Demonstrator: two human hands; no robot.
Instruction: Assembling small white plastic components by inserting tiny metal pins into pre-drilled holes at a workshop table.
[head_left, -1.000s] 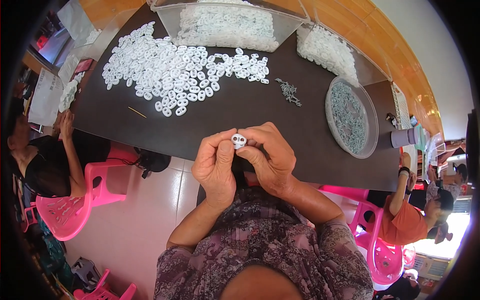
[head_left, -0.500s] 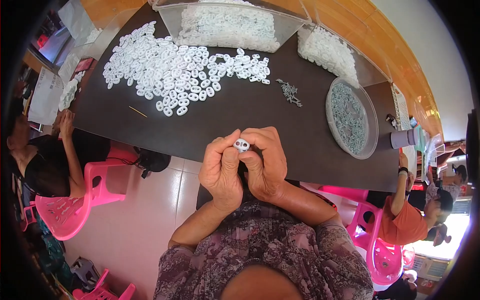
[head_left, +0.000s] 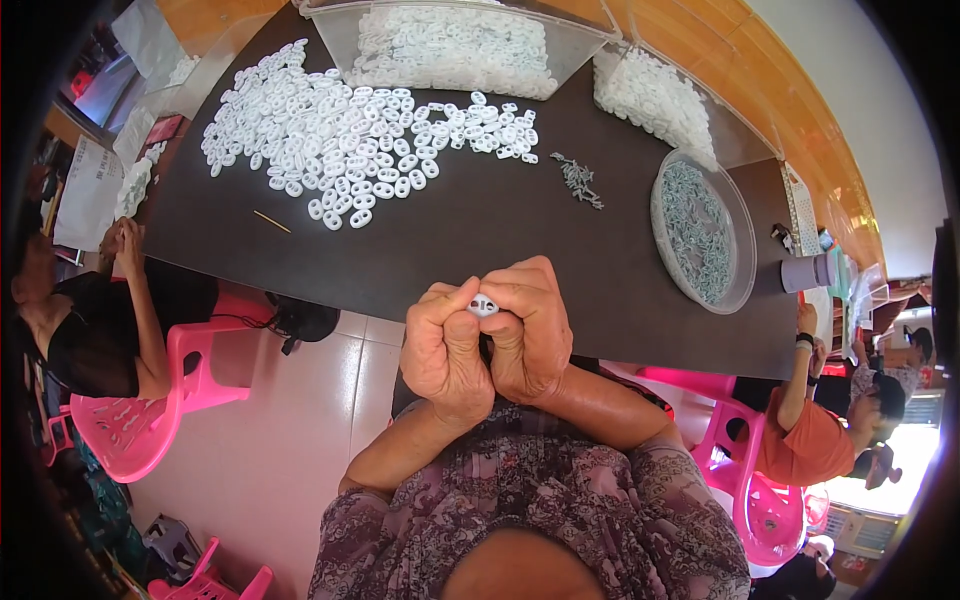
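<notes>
Between both hands, above the table's near edge, is a small white oval plastic piece (head_left: 484,305) with two dark holes. My left hand (head_left: 443,340) pinches its left side between thumb and forefinger. On the other side, my right hand (head_left: 528,325) grips the same piece with thumb and curled fingers. The fingers cover its ends, so I cannot make out whether anything sits inside it. Many similar white two-hole pieces (head_left: 340,140) lie heaped at the far left of the table. A few small grey screws (head_left: 577,180) lie loose ahead and to the right of my hands.
A round clear tub (head_left: 742,270) of grey screws stands at the right. Clear bins (head_left: 590,62) of white pieces line the back. A thin yellowish stick (head_left: 272,221) lies at the left. Other people sit left and right on pink chairs (head_left: 195,375); a lilac cup (head_left: 805,275) stands far right.
My hands have closed in tighter around the white piece, and it has tipped slightly, showing less of its face. The person at the left has brought their hands together.
</notes>
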